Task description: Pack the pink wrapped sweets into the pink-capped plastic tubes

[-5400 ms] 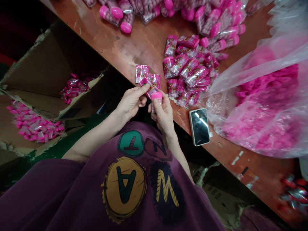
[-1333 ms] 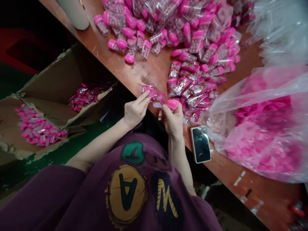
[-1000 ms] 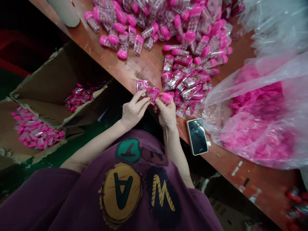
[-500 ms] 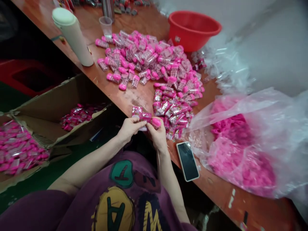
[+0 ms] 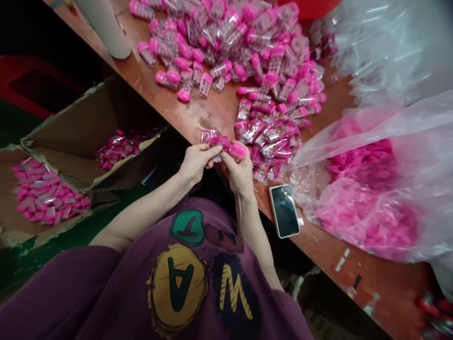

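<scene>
My left hand [image 5: 194, 161] and my right hand [image 5: 239, 170] meet at the near edge of the wooden table [image 5: 212, 108]. The right hand is closed round a small clear bottle with a pink cap [image 5: 237, 150]. The left hand pinches a pink printed wrapper [image 5: 216, 141] that lies against the bottle. A second pink wrapper [image 5: 207, 135] lies on the table just beyond my fingers. A pile of wrapped bottles [image 5: 272, 137] sits to the right of my hands. Further back lies a heap of unwrapped pink-capped bottles [image 5: 233, 47].
A black phone [image 5: 284, 210] lies at the table edge by my right wrist. A clear bag of pink caps [image 5: 371, 189] fills the right. An open cardboard box [image 5: 71, 141] with wrapped bottles stands low on the left. A white cylinder [image 5: 106, 23] stands at the back left.
My hands have closed together on the bottle and wrapper. The camera tilted up half a second ago, showing a red basin, and has dropped back down.
</scene>
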The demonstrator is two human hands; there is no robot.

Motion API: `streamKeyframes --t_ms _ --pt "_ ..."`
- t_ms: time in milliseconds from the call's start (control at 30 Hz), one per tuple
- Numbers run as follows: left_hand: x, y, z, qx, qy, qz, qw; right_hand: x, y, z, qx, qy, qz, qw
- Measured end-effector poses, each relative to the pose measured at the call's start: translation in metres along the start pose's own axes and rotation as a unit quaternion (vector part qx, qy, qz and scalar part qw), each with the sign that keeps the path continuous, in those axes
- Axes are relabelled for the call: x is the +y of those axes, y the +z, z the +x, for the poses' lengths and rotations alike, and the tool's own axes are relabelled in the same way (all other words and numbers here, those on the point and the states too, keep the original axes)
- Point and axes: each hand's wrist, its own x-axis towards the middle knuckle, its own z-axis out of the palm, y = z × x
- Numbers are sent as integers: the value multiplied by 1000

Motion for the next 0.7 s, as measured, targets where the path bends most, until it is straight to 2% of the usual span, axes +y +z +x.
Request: streamKeyframes --t_ms 167,300,367,533,700 --pt "-3 1 -6 15 -32 15 999 5 -1 -5 14 -6 -3 1000" --pt "5 -5 -9 -51 -59 38 996 6 -9 -4 6 -37 -23 999" --pt "8 -7 -9 -60 -61 53 995 6 -12 -2 -9 -33 -17 999" --pt "9 -11 -9 -30 -43 20 998 -2 -15 -11 -32 33 39 998" --pt "9 -10 -7 14 -66 -48 997 -10 -11 -38 -13 25 41 999"
